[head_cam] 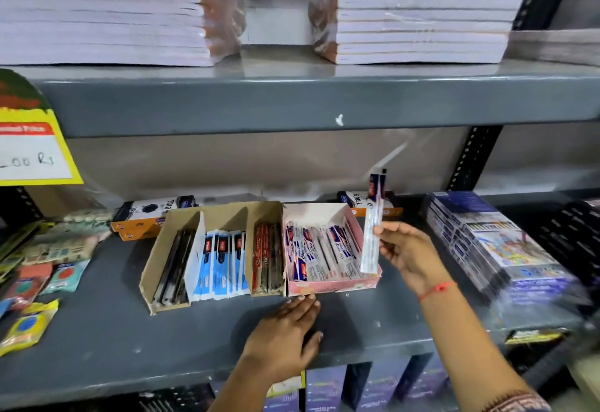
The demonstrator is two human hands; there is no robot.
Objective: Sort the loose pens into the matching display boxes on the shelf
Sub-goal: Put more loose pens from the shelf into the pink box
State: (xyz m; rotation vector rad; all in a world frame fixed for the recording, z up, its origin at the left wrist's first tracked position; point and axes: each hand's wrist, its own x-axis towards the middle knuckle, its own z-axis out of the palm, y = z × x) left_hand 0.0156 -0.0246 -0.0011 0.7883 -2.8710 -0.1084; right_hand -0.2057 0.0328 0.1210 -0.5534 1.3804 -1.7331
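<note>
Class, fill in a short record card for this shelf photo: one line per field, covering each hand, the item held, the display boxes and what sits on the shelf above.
Right hand: holds a wrapped pen upright over the pink box
Left hand: flat on the shelf, fingertips at the pink box's front
Cardboard box: black, blue-packed and red pens in separate sections
Pink box: white-and-blue packed pens
Upper shelf: notebook stacks

A single wide-angle camera, worn on the person's head, looks forward and slightly down at a grey metal shelf (136,340) from close range. The view faces the shelving straight on, with the upper shelf's front edge (292,103) crossing the frame above centre and bowed by the lens. Both forearms enter from the bottom edge, the left hand (285,330) and the right hand (409,249) within arm's reach of the lens.
</note>
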